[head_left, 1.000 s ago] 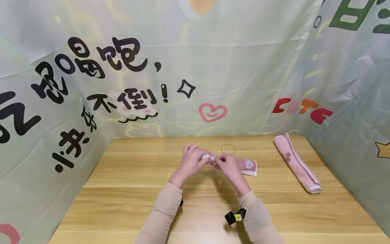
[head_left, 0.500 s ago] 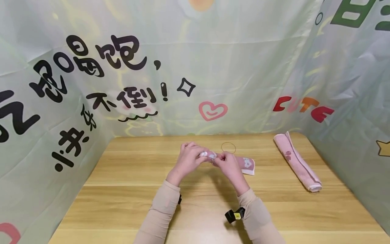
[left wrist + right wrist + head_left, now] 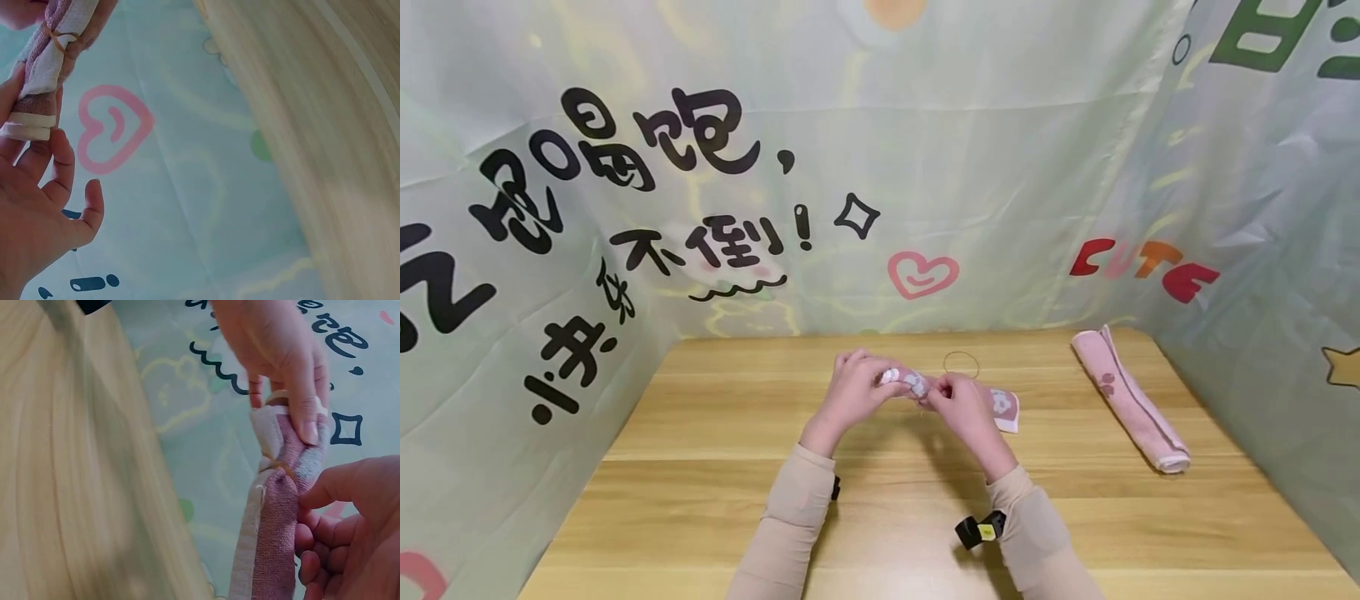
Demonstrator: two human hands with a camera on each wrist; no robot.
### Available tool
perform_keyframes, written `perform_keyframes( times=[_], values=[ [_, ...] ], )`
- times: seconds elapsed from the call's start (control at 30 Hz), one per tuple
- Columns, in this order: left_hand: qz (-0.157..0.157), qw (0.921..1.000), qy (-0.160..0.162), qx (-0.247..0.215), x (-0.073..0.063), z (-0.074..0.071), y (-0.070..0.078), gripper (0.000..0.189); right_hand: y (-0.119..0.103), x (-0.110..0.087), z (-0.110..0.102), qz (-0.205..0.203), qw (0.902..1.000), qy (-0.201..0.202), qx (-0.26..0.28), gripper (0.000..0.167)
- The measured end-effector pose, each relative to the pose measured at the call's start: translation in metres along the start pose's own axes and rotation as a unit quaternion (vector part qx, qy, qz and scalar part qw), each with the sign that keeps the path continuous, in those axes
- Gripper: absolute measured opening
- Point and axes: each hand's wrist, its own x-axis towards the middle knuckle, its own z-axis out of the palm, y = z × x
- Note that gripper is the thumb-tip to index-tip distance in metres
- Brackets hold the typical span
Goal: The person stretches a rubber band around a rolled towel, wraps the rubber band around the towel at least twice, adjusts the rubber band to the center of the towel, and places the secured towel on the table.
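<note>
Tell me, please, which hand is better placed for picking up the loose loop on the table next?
Probably the right hand: it is nearer the loose loop. It should first release the rolled towel, whose end the left hand grips.

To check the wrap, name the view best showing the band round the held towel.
Right wrist: the band lies nearer the centre, cinching the towel. Left wrist: also visible, near a corner. Head: too small to make out.

multicoloured "CUTE" [image 3: 1150, 260], black "饱喝饱" [image 3: 617, 165], black "快乐不倒!" [image 3: 651, 248], on fabric backdrop [image 3: 1000, 175]
</note>
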Motion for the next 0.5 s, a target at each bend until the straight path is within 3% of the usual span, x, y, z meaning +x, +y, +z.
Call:
perform_keyframes(
  times=[0.23, 0.5],
  values=[
    [-0.035, 0.9982, -0.016, -0.047, 0.001, -0.001, -0.003, 0.029, -0.002, 0.001, -0.009, -0.008, 0.9985, -0.013, 0.052, 0.015],
    [-0.060, 0.9937, 0.007, -0.094, 0.001, -0.004, -0.005, 0.030, -0.010, -0.006, -0.016, -0.060, 0.9974, 0.027, 0.030, 0.013]
  ],
)
